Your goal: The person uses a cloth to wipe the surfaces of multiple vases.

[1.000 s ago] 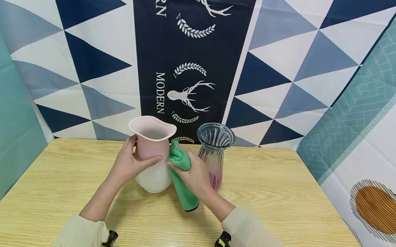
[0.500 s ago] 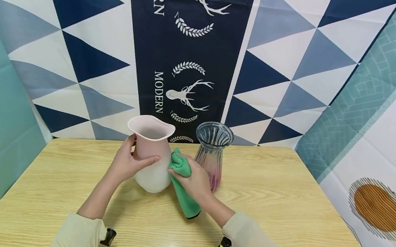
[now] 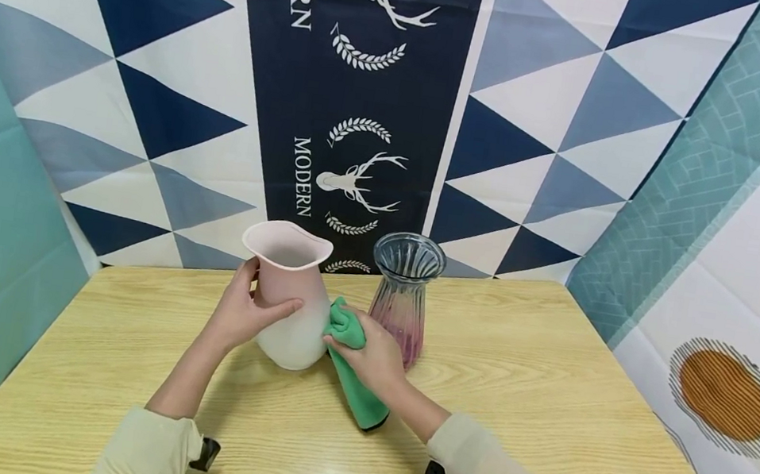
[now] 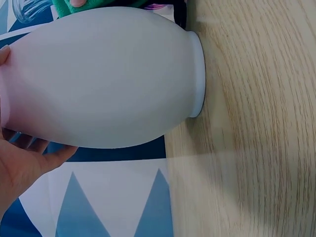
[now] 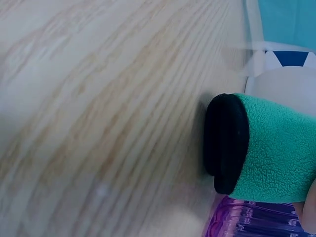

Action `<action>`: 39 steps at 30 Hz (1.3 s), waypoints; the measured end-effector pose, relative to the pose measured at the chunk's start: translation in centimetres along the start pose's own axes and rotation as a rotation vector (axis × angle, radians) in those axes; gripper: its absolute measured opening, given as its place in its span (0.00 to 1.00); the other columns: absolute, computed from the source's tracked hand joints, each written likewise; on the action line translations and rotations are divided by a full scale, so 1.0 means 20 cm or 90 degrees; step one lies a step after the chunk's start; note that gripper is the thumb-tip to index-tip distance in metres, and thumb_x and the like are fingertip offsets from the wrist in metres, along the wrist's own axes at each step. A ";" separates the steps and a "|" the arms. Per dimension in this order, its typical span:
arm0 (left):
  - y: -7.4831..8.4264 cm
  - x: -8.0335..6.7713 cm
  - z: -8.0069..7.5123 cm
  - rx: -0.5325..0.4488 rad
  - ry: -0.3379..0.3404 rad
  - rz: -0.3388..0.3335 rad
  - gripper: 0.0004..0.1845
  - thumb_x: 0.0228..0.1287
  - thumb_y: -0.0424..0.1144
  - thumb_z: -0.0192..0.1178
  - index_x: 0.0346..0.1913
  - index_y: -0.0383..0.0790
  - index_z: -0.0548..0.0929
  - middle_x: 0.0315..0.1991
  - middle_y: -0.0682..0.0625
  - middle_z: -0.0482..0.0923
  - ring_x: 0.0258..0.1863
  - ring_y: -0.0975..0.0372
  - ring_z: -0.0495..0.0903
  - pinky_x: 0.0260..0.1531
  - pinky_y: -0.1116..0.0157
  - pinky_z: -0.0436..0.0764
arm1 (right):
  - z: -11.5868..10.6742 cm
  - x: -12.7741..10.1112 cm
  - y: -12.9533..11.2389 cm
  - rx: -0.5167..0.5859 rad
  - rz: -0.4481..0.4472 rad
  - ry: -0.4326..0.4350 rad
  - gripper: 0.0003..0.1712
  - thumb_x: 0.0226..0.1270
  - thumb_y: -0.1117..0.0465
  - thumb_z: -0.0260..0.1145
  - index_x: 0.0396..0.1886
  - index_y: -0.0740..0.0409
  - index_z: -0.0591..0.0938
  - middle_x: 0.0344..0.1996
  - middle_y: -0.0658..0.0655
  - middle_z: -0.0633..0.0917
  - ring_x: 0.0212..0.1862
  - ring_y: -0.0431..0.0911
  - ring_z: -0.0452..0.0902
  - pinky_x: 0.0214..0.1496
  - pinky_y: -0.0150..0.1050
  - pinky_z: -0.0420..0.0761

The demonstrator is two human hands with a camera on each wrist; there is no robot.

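A pink-to-white vase (image 3: 291,297) stands upright on the wooden table (image 3: 547,387); its pale belly (image 4: 108,79) fills the left wrist view. My left hand (image 3: 247,316) grips its neck, thumb across the front. My right hand (image 3: 372,352) grips a folded green cloth (image 3: 352,361) and presses it against the vase's right side. The cloth's black-edged lower end (image 5: 227,143) hangs down to the tabletop in the right wrist view. A clear ribbed glass vase (image 3: 405,292) with a purple-tinted base (image 5: 247,219) stands just behind my right hand.
Patterned fabric backdrops (image 3: 368,107) close off the table's back edge and both sides. Bare table surface lies to the right of the glass vase and in front of my arms.
My right hand has slid the green cloth down the vase's side, from near the neck to the belly. The left hand and both vases have stayed put.
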State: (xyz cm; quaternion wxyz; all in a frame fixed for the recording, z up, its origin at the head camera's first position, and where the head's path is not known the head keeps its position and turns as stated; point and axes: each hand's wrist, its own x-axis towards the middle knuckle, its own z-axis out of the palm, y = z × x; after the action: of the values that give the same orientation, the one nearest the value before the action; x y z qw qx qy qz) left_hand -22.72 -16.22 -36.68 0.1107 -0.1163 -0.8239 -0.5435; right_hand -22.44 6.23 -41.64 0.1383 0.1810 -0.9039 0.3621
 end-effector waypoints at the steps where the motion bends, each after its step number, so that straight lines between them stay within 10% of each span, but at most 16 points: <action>1: 0.00 0.00 0.00 -0.001 0.001 -0.002 0.48 0.48 0.46 0.72 0.69 0.44 0.55 0.63 0.44 0.63 0.61 0.51 0.66 0.60 0.46 0.70 | 0.00 0.00 0.00 0.002 -0.002 0.003 0.32 0.55 0.42 0.68 0.59 0.46 0.75 0.53 0.54 0.82 0.51 0.49 0.80 0.49 0.47 0.80; 19: 0.00 0.01 0.00 0.028 0.024 -0.010 0.47 0.47 0.51 0.72 0.68 0.44 0.59 0.61 0.44 0.67 0.60 0.52 0.68 0.56 0.49 0.74 | -0.16 0.17 -0.19 0.123 -0.140 0.114 0.32 0.53 0.52 0.72 0.59 0.51 0.75 0.54 0.56 0.81 0.52 0.47 0.79 0.49 0.43 0.81; 39: 0.01 0.00 -0.01 0.022 0.016 -0.007 0.45 0.49 0.50 0.71 0.68 0.45 0.59 0.61 0.44 0.68 0.60 0.52 0.69 0.56 0.48 0.74 | -0.15 0.20 -0.22 0.118 -0.086 0.062 0.31 0.57 0.48 0.69 0.60 0.48 0.73 0.51 0.53 0.82 0.46 0.45 0.79 0.45 0.42 0.80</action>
State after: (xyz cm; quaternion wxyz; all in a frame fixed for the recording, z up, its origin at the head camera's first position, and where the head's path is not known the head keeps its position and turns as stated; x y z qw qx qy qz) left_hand -22.73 -16.23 -36.43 0.1201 -0.1030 -0.8324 -0.5311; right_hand -23.68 4.39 -35.37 0.1886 0.2355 -0.8448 0.4420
